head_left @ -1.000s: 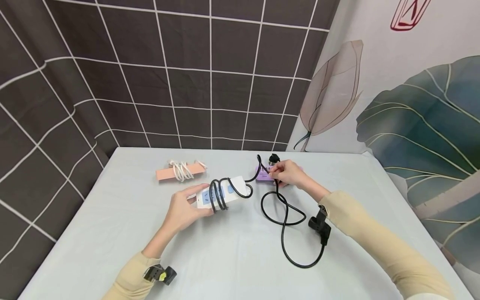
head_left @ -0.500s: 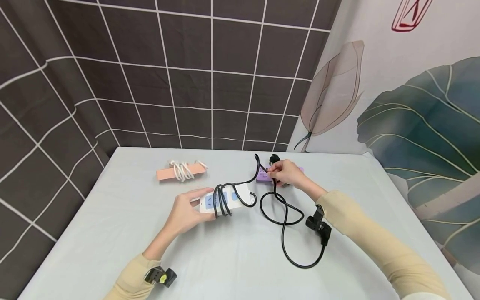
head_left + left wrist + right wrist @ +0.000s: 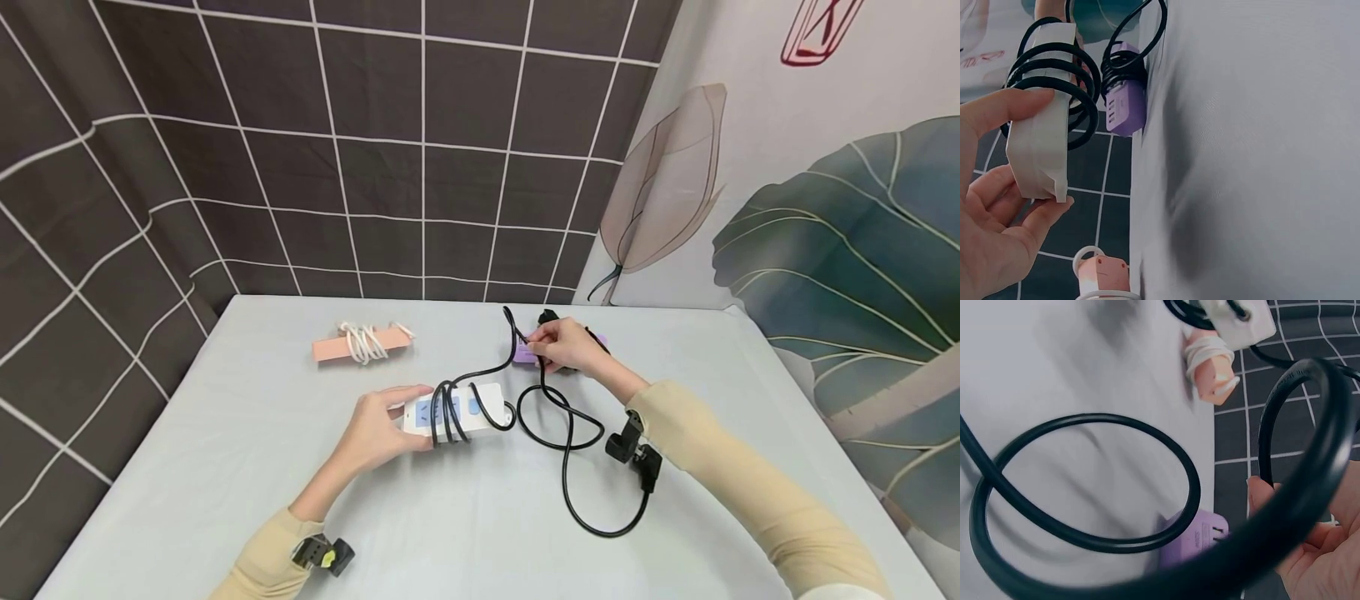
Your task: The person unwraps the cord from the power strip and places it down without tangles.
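My left hand (image 3: 384, 433) grips the left end of a white power strip (image 3: 491, 402) with blue socket faces, thumb on one side and fingers on the other. Several turns of its black cord (image 3: 448, 408) wrap around the strip. In the left wrist view the strip (image 3: 1041, 144) shows its pale side. My right hand (image 3: 564, 346) pinches the same cord beyond the strip, where it rises in a bend; the right wrist view has the cord (image 3: 1266, 434) between thumb and fingers. The rest of the cord lies looped on the table, ending in a black plug (image 3: 648, 468) by the right forearm.
Behind my right hand, partly hidden, lies a purple power strip (image 3: 523, 352) with its own black cord wound on it. A peach power strip (image 3: 330, 347) wrapped in white cord lies at the back left. Dark gridded cloth (image 3: 375, 183) hangs behind the white table (image 3: 187, 467).
My left hand and the white strip have moved slightly right and toward me. The right hand, still pinching the cord, has drifted a little left, and the raised cord bend shifts left too.
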A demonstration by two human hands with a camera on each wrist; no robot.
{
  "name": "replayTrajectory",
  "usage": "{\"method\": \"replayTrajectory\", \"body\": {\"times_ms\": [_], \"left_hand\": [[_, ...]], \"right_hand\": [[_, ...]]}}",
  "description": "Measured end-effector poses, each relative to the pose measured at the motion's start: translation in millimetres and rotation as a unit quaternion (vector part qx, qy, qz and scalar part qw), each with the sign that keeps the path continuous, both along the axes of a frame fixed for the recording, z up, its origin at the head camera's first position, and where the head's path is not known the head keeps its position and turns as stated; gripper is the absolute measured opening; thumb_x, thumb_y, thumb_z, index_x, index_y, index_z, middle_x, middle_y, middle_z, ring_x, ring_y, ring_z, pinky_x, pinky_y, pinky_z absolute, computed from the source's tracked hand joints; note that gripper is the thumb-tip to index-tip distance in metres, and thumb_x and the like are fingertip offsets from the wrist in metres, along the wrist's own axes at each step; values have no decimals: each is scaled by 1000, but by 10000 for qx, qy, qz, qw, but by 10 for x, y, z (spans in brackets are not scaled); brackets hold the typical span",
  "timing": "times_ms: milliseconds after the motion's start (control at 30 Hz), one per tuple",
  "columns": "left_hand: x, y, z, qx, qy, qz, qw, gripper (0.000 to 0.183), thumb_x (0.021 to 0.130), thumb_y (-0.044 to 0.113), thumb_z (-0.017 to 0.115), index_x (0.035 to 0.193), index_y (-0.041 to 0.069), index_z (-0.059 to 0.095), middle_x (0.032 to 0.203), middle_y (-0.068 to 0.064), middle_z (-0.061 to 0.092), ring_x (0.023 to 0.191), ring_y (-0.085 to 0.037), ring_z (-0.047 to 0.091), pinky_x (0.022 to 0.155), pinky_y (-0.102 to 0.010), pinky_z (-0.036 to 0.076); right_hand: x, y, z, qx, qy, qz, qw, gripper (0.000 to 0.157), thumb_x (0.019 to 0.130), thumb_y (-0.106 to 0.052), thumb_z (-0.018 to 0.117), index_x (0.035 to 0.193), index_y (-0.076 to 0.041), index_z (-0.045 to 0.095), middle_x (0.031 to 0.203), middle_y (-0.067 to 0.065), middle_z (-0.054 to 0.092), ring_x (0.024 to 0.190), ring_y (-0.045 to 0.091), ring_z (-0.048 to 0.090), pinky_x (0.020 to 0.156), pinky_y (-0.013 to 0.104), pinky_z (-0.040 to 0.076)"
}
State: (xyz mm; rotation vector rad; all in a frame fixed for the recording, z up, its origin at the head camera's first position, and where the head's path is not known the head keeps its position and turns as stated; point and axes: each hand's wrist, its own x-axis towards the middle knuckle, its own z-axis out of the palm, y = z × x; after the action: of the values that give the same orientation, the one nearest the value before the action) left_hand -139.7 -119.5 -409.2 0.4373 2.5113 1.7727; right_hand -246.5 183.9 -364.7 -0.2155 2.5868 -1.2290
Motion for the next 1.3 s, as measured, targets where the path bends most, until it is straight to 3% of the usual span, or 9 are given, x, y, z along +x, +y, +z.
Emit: {"method": "replayTrajectory", "body": {"times_ms": [267,767,967,1300], "left_hand": [[-11,-16,-35,-202,105,161,9996,67,56,-2,83,120,-1,65,126,-24,61,109,-38,64,87,-30,54],[-46,-43,-54,-543,228,452,9972,65,55,-3,81,119,1,66,124,-22,63,117,-37,60,93,-38,52],[-45,-32,-45,-668,329,545,9957,64,55,-1,82,117,1,67,122,-21,64,117,-35,60,94,-37,51],[-72,-65,-75,-747,354,717,9940,65,54,-2,83,117,2,67,123,-22,64,117,-35,60,93,-35,51]], "right_hand": [[62,-37,55,24,11,75,10000,23,92,-9,59,110,5,64,86,8,64,65,11,61,64,31,59],[186,-70,124,-8,151,246,9996,21,92,-9,60,108,4,65,96,21,66,61,10,60,68,42,59],[229,-115,175,-146,167,285,9993,23,93,-10,60,110,4,64,90,15,65,62,12,60,69,44,58],[303,-117,230,-158,161,280,9994,22,93,-10,60,109,4,64,91,11,65,68,10,61,63,31,59]]}}
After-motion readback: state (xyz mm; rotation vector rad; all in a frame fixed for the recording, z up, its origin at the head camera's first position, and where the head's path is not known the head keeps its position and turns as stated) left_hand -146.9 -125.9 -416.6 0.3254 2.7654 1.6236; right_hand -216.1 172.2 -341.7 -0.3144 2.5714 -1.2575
